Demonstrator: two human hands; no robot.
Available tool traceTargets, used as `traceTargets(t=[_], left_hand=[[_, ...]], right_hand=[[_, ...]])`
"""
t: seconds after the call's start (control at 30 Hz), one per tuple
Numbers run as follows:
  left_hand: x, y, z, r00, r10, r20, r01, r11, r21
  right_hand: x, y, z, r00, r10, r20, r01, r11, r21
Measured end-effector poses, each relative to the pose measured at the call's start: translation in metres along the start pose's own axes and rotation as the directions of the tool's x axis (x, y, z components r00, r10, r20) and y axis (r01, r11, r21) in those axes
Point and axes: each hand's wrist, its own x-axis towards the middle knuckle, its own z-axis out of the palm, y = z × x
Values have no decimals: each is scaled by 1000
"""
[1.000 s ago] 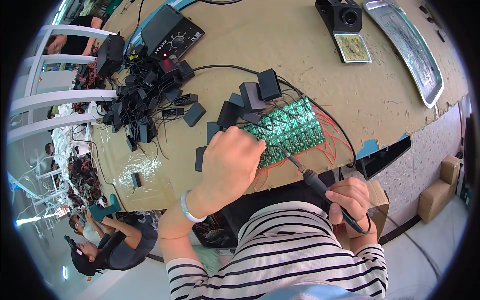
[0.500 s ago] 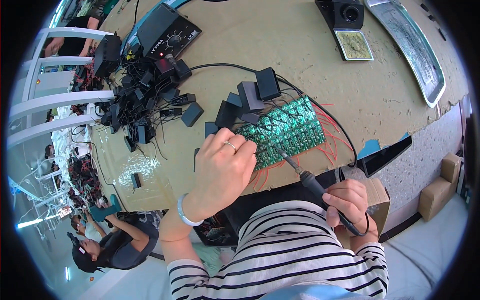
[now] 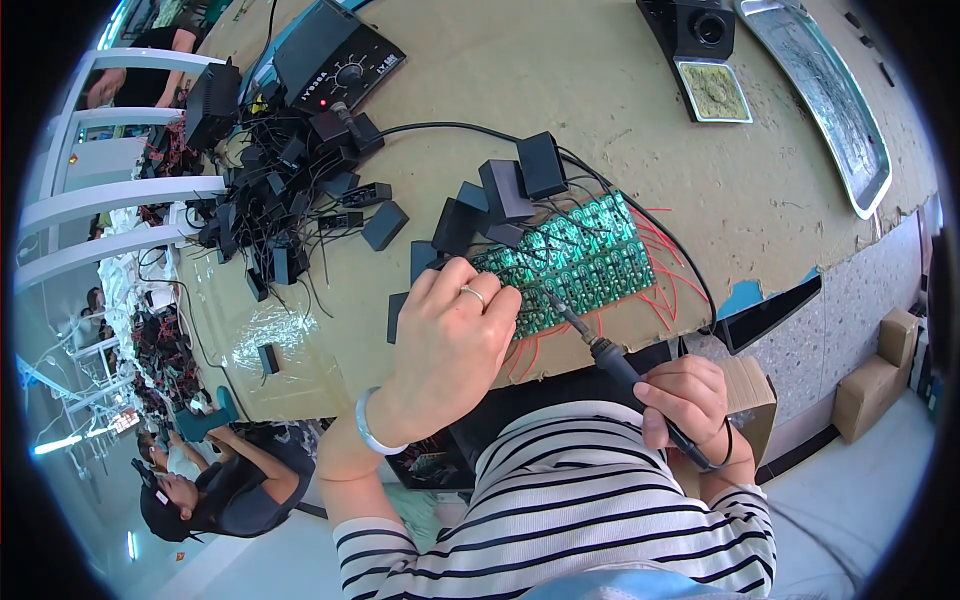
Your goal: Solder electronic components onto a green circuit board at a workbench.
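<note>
A green circuit board panel (image 3: 585, 255) lies near the table's front edge, with black wires on top and red wires sticking out along its right and near sides. My right hand (image 3: 685, 400) grips a soldering iron (image 3: 618, 362) by its black handle, and the metal tip points at the middle of the panel. Over the panel's left end, my left hand (image 3: 455, 330) is closed in a pinch. Its fingertips and whatever they hold are hidden from view. Several black plastic boxes (image 3: 507, 190) with thin wires sit along the panel's far left side.
A tangled heap of black wired boxes (image 3: 290, 190) covers the left of the table, below a black soldering station (image 3: 335, 65). At the far right stand an iron holder (image 3: 700, 30) with a yellowish sponge (image 3: 715, 92) and a metal tray (image 3: 830, 110). Other people work at the left.
The soldering iron and my right hand have shifted slightly left across the panel. My left hand stays at the panel's left end, still pinched.
</note>
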Motion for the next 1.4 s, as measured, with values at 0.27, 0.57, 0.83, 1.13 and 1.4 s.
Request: traceTargets(t=[0.27, 0.57, 0.83, 1.13, 1.4], left_hand=[[1, 1, -4, 998, 35, 49, -37, 999, 33], [0, 2, -5, 998, 40, 48, -42, 998, 41], [-1, 2, 0, 999, 40, 35, -42, 998, 51], [-1, 4, 1, 998, 46, 35, -49, 995, 87], [-1, 6, 3, 999, 30, 30, -33, 994, 105]], right_hand=[[0, -3, -1, 999, -8, 36, 8, 1000, -16], [0, -1, 1, 1000, -4, 11, 4, 1000, 12], [0, -2, 1, 1000, -12, 15, 13, 1000, -16], [-2, -5, -3, 999, -38, 21, 39, 999, -22], [-8, -9, -10, 999, 27, -26, -28, 999, -34]])
